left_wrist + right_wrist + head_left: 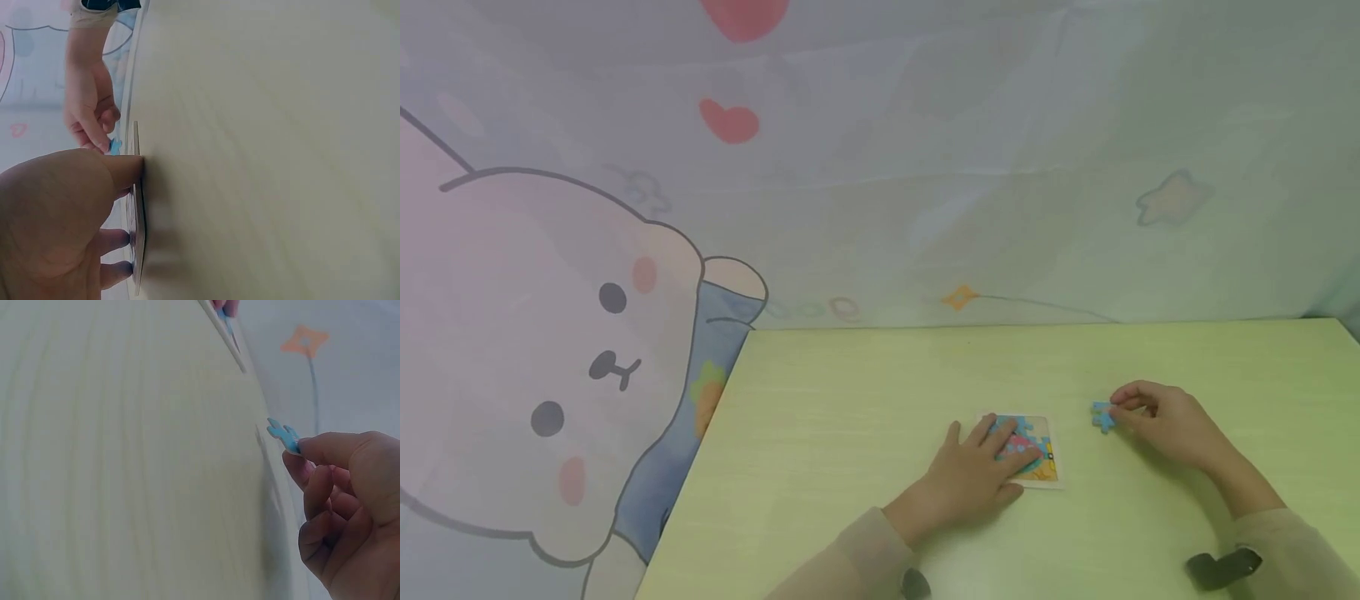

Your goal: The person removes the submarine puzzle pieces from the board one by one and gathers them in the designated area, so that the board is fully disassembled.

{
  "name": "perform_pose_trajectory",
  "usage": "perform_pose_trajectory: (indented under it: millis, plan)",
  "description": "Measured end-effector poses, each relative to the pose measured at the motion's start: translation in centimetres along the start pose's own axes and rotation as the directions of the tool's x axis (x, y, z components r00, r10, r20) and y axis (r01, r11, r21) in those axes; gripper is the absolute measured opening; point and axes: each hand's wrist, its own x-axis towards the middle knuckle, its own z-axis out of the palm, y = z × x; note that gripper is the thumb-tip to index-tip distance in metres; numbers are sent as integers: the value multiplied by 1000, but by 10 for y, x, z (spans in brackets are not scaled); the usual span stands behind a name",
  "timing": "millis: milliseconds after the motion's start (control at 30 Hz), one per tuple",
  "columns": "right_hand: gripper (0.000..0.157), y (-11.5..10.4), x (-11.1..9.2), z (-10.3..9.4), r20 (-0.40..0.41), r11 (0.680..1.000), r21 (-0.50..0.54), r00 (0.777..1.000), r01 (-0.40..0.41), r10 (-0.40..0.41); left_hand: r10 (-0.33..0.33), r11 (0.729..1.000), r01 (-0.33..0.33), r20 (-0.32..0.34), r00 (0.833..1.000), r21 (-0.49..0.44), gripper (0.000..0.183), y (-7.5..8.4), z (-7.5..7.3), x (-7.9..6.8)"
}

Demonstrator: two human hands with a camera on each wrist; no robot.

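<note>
Both beige sleeves carry black fittings.

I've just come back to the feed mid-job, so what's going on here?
A person's right hand pinches a mostly blue puzzle piece, held just above the table to the right of the puzzle board. The left hand rests on the board with its fingers spread. A pale, unfilled patch shows near the board's upper right corner.

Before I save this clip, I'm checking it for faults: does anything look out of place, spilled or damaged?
Nothing looks spilled or damaged. The printed bear on the backdrop lies sideways, which looks odd. The blue piece pinched in the right hand is off the puzzle board, whose upper right shows a pale, seemingly unfilled patch.
</note>
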Motion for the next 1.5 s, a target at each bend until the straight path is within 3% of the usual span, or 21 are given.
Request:
perform_pose_trajectory:
  millis: [400,633,933,1167,1500]
  plan:
    - [30,25,1,-15,-5,999,-45,1000,-8,8,1,1000,-1,6,1000,-11,54,-7,0,3]
    - [29,27,2,-19,20,999,-46,1000,-16,16,2,1000,-2,2,1000,-18,54,-9,0,3]
    - [27,28,0,-13,-14,997,-80,1000,-12,11,9,1000,-9,-9,1000,-12,54,-7,2,4]
    - [25,19,-3,-7,-21,997,-70,1000,19,-20,16,1000,-16,-29,999,23,54,-7,4,3]
    - [24,-12,-6,5,21,998,-19,998,55,-55,52,998,-51,-35,998,33,57,-4,1,-4]
